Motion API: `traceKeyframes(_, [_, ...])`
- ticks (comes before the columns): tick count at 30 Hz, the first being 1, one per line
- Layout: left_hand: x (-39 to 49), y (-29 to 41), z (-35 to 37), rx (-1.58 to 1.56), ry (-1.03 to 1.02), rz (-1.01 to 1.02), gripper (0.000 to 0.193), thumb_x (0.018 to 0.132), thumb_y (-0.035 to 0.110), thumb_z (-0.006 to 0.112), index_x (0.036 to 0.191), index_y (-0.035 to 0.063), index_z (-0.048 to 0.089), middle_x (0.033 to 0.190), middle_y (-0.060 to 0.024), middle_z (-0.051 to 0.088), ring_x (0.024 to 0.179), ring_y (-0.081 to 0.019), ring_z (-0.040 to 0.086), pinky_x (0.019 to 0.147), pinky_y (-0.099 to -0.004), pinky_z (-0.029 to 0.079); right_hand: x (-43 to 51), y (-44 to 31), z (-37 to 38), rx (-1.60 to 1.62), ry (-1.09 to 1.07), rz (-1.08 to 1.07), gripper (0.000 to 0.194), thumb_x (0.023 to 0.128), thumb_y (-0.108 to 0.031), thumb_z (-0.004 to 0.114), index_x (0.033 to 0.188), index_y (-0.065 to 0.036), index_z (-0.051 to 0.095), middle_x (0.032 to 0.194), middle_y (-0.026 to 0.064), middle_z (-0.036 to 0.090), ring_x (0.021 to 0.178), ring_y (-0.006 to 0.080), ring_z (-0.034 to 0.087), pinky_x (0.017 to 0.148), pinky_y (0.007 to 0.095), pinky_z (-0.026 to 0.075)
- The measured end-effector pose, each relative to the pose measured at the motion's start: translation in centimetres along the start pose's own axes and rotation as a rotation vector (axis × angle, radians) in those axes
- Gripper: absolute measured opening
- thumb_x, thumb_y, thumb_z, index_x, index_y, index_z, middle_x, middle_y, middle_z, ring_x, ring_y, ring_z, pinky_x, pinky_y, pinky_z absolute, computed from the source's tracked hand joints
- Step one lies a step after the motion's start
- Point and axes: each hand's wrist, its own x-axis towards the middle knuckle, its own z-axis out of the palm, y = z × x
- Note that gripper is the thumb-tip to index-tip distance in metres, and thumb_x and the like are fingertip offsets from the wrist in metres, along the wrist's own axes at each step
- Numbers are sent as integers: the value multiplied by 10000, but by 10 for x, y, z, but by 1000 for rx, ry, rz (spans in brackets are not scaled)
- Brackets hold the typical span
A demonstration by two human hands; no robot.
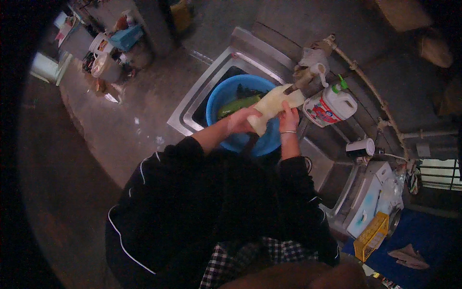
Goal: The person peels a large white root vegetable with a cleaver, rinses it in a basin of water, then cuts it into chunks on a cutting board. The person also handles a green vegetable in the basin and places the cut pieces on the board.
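My left hand (245, 120) and my right hand (288, 116) hold a pale, cream-coloured piece (271, 103) between them; whether it is a cloth, a sponge or a vegetable I cannot tell. It lies slantwise over a round blue plastic basin (212, 99), its upper end beside a tap. Inside the basin, left of the piece, is a long green vegetable (238, 105), with dark leafy matter (249, 91) behind it. A thin bracelet circles my right wrist.
The basin sits in a stainless steel sink (202, 77). Right of it stands a white jug with a green pump (330, 106). A yellow plastic basket (371, 236) is at the lower right. White buckets (106, 67) stand on the floor at the upper left.
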Motion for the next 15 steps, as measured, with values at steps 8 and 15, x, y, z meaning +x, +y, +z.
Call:
traceKeyframes(8, [-5, 4, -1, 204, 45, 39, 553, 805, 219, 577, 1315, 81, 414, 1151, -107, 577, 1007, -251, 582, 883, -402, 459, -6, -16, 7, -248, -10, -289, 418, 806, -81, 680, 1191, -59, 519, 1095, 45, 596, 921, 172, 596, 771, 284, 494])
traceKeyframes(15, [-15, 15, 3, 105, 0, 15, 556, 806, 233, 587, 1310, 75, 413, 1146, -114, 574, 998, -256, 582, 855, -399, 477, -5, -23, -8, -428, 28, -200, 371, 792, -101, 698, 1122, -10, 558, 1033, 80, 626, 882, 156, 595, 766, 267, 480])
